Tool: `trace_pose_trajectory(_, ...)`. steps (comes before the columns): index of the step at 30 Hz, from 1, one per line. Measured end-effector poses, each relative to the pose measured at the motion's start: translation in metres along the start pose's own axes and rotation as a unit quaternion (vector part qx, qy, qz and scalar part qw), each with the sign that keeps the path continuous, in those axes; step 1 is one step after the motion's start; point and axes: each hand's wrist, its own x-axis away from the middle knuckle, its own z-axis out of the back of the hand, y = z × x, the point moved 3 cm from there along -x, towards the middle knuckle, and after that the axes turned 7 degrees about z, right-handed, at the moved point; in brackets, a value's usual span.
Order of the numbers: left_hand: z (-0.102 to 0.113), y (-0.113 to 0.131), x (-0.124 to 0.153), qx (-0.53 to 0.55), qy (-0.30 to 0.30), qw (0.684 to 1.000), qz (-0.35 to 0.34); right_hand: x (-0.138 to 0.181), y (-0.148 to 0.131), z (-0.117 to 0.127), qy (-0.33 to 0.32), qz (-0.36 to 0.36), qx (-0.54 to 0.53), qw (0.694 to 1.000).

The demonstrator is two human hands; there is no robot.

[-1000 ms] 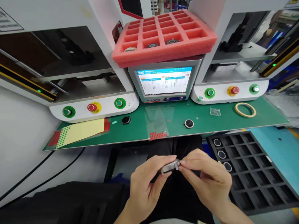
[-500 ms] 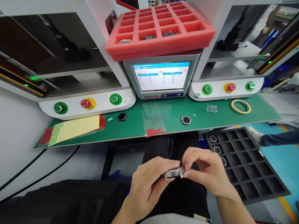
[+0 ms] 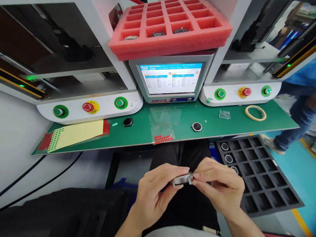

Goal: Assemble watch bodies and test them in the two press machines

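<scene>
My left hand (image 3: 155,192) grips a small silver round watch case (image 3: 182,180) from the left, low over my lap below the green bench mat (image 3: 222,126). My right hand (image 3: 218,187) pinches the case's right edge with thumb and forefinger. On the mat lie a dark round watch part (image 3: 127,122) at the left and a silver-rimmed one (image 3: 197,126) at the right. A clear film strip with red stickers (image 3: 163,138) lies between them.
A pink foam tray (image 3: 172,33) with three parts sits atop the monitor (image 3: 171,79). A black compartment tray (image 3: 256,174) with three rings stands at my right. A yellow sticker sheet (image 3: 76,133), a tape roll (image 3: 255,113), and machines with button panels (image 3: 89,107) flank the bench. A person's leg (image 3: 291,131) passes at right.
My hands stay together on the watch case, shifting slightly. The view has tilted down a little. A person in blue trousers has walked further into view at the right.
</scene>
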Motion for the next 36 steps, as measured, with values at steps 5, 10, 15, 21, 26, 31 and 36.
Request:
trace_pose_trajectory(5, -0.001, -0.003, 0.0, 0.02, -0.018, 1.0, 0.014, -0.004, 0.001, 0.006, -0.077, -0.015, -0.025, 0.997)
trace_pose_trajectory(10, -0.004, -0.001, 0.001, -0.009, 0.016, 0.999, 0.026, -0.006, -0.004, 0.007, -0.1, 0.022, 0.071, 0.992)
trace_pose_trajectory(15, -0.009, -0.001, 0.002, -0.05, 0.077, 0.994, 0.055, -0.001, -0.004, 0.001, -0.072, 0.06, 0.159, 0.983)
trace_pose_trajectory(21, -0.001, -0.019, -0.001, -0.02, 0.319, 0.935, 0.151, 0.014, -0.001, -0.014, -0.013, -0.063, 0.013, 0.998)
trace_pose_trajectory(26, -0.005, -0.026, -0.012, -0.03, 0.301, 0.941, 0.154, 0.03, 0.003, -0.053, -0.025, -0.298, -0.184, 0.936)
trace_pose_trajectory(31, -0.006, -0.018, -0.015, -0.094, 0.316, 0.937, 0.114, 0.037, 0.007, -0.069, -0.01, -0.397, -0.256, 0.881)
trace_pose_trajectory(36, -0.004, -0.013, -0.014, -0.154, 0.328, 0.927, 0.093, 0.044, 0.018, -0.073, 0.025, -0.462, -0.353, 0.813)
